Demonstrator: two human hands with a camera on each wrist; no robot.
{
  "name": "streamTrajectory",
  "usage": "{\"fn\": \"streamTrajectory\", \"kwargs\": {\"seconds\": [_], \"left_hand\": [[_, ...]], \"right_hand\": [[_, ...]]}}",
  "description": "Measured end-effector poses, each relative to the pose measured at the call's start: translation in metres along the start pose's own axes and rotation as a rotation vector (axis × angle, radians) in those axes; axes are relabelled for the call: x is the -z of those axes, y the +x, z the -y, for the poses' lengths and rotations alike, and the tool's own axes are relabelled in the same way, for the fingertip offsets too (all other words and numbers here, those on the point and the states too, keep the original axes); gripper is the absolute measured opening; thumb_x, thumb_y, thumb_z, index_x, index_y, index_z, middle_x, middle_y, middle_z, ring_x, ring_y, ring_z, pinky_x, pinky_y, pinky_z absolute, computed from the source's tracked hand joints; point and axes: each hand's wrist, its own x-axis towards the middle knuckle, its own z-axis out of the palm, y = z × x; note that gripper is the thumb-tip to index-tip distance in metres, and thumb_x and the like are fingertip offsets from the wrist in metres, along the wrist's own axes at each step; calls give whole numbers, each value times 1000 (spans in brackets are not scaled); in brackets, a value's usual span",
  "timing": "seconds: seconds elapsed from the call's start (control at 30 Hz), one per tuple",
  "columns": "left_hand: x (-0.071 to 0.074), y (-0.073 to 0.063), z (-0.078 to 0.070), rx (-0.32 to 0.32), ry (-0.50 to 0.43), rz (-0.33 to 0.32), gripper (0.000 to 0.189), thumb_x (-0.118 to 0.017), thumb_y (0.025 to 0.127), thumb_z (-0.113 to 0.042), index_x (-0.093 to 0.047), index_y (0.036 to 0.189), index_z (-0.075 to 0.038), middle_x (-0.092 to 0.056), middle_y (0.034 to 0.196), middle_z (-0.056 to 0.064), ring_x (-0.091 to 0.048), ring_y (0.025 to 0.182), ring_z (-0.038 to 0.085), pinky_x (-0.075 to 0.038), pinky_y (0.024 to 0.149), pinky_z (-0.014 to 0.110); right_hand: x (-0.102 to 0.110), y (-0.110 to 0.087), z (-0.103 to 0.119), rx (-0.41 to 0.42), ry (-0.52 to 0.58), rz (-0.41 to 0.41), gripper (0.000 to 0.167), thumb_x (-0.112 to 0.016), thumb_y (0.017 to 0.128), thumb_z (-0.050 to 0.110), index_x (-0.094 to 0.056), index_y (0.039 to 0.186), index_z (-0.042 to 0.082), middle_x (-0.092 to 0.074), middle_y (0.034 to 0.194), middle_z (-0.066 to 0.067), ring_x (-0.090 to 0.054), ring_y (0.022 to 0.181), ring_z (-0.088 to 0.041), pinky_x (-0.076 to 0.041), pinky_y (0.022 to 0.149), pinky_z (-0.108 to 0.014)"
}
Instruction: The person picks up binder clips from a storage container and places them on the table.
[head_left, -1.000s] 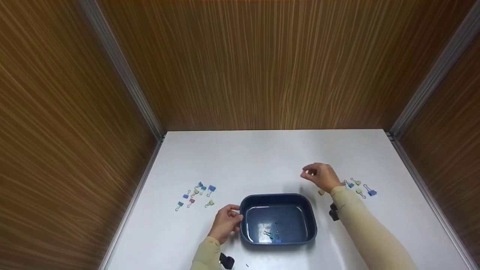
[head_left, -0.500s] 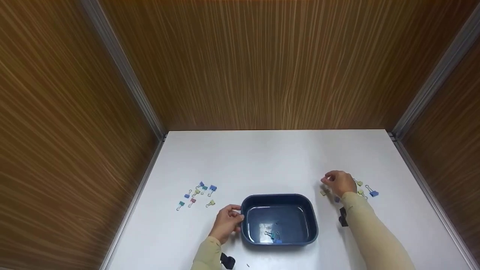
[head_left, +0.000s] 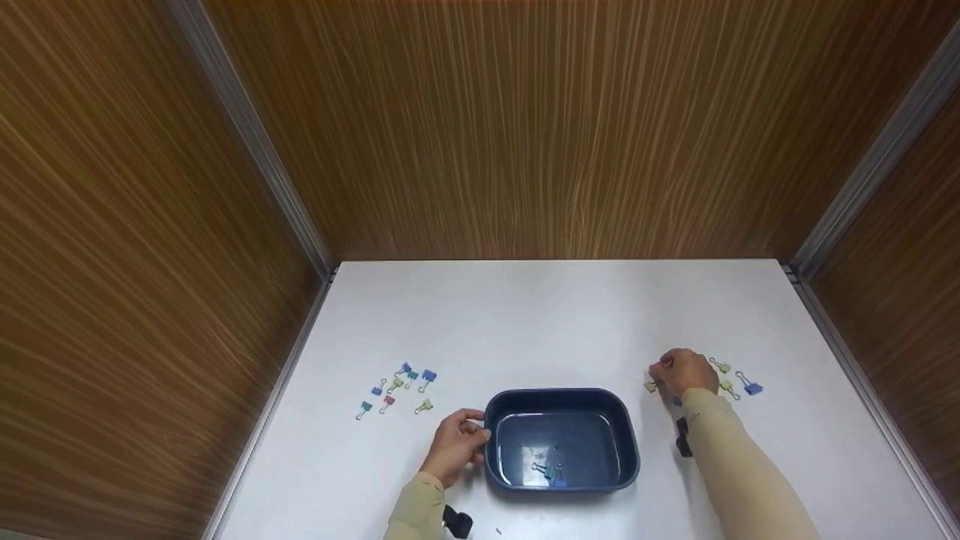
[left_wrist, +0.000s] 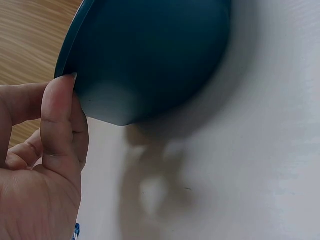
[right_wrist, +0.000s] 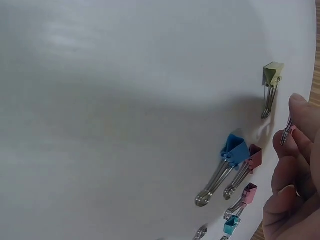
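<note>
A dark blue plastic basin (head_left: 636, 457) stands on the white table. With thumb and fingertips, my left hand (head_left: 452, 448) grips its left rim; the left wrist view has the thumb (left_wrist: 57, 107) against the wall. Two binder clips, teal (head_left: 548, 471) and blue (head_left: 559, 481), lie inside. To the basin's right, my right hand (head_left: 686, 372) is low over the table. Between its thumb and finger it pinches a small pink binder clip (right_wrist: 287, 134), mostly hidden. Near these fingers lie yellow (right_wrist: 272, 75), blue (right_wrist: 235, 148), dark red (right_wrist: 254, 157), pink (right_wrist: 249, 193) and teal (right_wrist: 231, 225) binder clips.
Several coloured binder clips, including a red clip (head_left: 388, 401) and a blue clip (head_left: 428, 375), lie spread left of the basin. Yellow clips (head_left: 726, 385) and a blue clip (head_left: 753, 388) lie beyond my right hand. Wood-grain panels (head_left: 555, 135) enclose the table's back and sides.
My right hand has moved right and slightly nearer to me, down towards the right-hand clips, with the pink binder clip still pinched. My left hand stays at the basin's rim.
</note>
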Motion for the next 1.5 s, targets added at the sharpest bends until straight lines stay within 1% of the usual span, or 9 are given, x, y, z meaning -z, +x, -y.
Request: {"fn": "streamTrajectory", "kwargs": {"seconds": [0.17,0.33,0.57,0.77,0.87,1.0,1.13,1.3,1.5], "left_hand": [[-1,-7,-10,-10,0,12,36,-65,86,1,-54,120,3,-57,86,8,-55,66,14,-53,53,30],[-2,-17,-23,-33,-9,24,36,-64,85,4,-53,120,7,-57,86,11,-55,64,14,-53,54,31],[-1,-3,-1,-36,-16,13,36,-66,85,1,-55,120,2,-58,86,8,-55,64,14,-52,51,30],[-2,-5,-5,-22,-20,19,36,-65,86,2,-54,121,5,-58,86,9,-56,65,15,-52,52,31],[-1,-1,1,-22,-12,15,36,-66,86,1,-55,120,3,-57,86,9,-56,66,15,-53,52,32],[-1,0,0,-13,7,3,35,-68,85,-2,-57,118,-1,-58,87,9,-56,66,15,-53,52,31],[0,0,-1,-6,10,4,35,-68,85,-1,-57,118,-3,-58,87,9,-56,64,15,-52,51,29],[0,1,-1,-9,-2,20,35,-67,85,-1,-56,118,-1,-58,85,8,-55,62,14,-51,49,28],[0,-2,-3,-13,-11,32,35,-66,86,0,-55,120,1,-58,85,8,-55,62,14,-52,52,32]], "right_hand": [[0,1,-3,15,-27,-21,35,-67,87,27,-68,104,-3,-68,98,-22,-63,89,-40,-50,75,-52],[-2,2,-9,-7,-33,-42,36,-67,86,28,-68,103,-4,-68,99,-23,-62,93,-42,-48,77,-53],[-4,-1,-12,-36,-14,-63,36,-68,87,29,-67,103,-4,-68,99,-23,-61,93,-41,-48,79,-54],[1,-5,-10,-68,54,-61,41,-66,89,32,-64,114,-1,-65,107,-22,-59,98,-40,-47,85,-54],[6,-7,-7,-35,88,-66,43,-66,90,35,-63,117,1,-65,108,-19,-60,97,-36,-49,85,-52],[15,-10,-1,56,113,-92,42,-67,90,36,-64,117,3,-64,103,-13,-63,86,-29,-52,75,-44],[25,-14,6,148,121,-141,39,-67,90,35,-66,115,5,-64,97,-8,-60,80,-23,-50,69,-36],[31,-20,13,225,135,-195,38,-67,89,38,-68,113,8,-64,95,-6,-57,84,-21,-48,70,-32],[31,-27,29,292,157,-194,36,-69,88,36,-68,113,10,-64,98,-6,-60,85,-20,-54,66,-30]]}}
